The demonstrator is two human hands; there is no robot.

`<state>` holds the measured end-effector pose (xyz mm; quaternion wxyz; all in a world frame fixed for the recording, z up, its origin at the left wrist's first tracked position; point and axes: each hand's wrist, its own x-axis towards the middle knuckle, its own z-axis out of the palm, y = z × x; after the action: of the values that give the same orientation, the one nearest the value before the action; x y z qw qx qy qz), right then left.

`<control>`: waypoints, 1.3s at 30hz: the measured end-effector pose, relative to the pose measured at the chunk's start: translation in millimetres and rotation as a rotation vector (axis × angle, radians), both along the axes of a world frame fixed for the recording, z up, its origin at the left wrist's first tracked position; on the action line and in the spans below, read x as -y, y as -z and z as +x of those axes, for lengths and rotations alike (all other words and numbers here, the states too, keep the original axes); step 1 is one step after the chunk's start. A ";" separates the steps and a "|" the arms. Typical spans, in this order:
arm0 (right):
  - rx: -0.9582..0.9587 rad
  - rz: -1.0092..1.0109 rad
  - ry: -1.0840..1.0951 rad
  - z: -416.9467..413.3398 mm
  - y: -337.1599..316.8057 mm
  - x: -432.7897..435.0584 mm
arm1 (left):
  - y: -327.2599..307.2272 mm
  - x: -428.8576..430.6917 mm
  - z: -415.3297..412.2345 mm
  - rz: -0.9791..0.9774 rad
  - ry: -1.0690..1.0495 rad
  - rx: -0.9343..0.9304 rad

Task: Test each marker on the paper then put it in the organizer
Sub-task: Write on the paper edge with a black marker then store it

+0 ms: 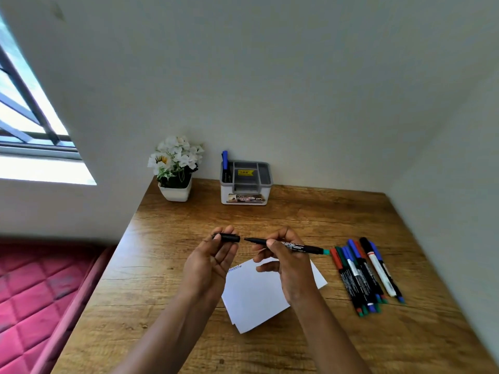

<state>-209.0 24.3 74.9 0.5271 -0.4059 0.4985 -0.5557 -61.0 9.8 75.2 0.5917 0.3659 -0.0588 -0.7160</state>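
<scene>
Paper (256,298): white, seemingly two sheets stacked slightly askew, flat on the wooden table (162,292) nearest the person. One short scribble at its far left corner.

Two hands above the paper's far edge. Left hand (210,263): palm up, fingers loosely curled, fingertips pinching one black cap (229,238). Right hand (290,265): thumb and fingers gripping one uncapped marker (299,247), held level, tip pointing left at the cap with a small gap between them; green plug at its right end.

Right of the paper: loose marker pile (367,276), roughly eight, overlapping, exact count uncertain. Caps blue, red, green, black.

Far edge, by the wall: one grey-and-white organizer (245,197), several compartments. Left compartment holds one blue marker (225,159), upright; the others show only a yellow sticker. Left of it, one white flower pot (175,194).
</scene>
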 end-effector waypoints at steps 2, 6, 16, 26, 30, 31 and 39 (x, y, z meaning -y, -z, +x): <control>-0.042 -0.031 0.013 -0.2 -1.5 -1.9 | -3.4 -0.5 -2.3 0.003 -0.008 -0.033; -0.110 -0.069 -0.010 1.5 -3.2 -4.7 | -6.4 -3.0 -7.7 -0.036 0.046 -0.025; -0.213 -0.151 0.063 12.4 -9.7 -7.3 | -13.8 -7.8 -19.8 -0.185 0.146 0.080; 0.138 0.264 -0.356 -26.0 -17.7 3.2 | 5.9 6.6 -2.4 -0.186 0.182 0.107; 0.024 0.381 -0.450 -25.1 -15.6 9.3 | 16.1 10.4 -1.2 -0.311 0.270 0.323; -0.021 0.374 -0.432 -22.8 -17.0 13.5 | 18.9 11.4 0.6 -0.359 0.294 0.460; -0.224 0.081 -0.089 7.5 -46.0 111.5 | 95.9 51.0 38.2 -0.533 0.684 2.011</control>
<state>-201.5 -87.3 121.0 0.5084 -0.4654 0.5577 -0.4624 -22.7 -41.2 -20.7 0.1035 0.6078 -0.7663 -0.1807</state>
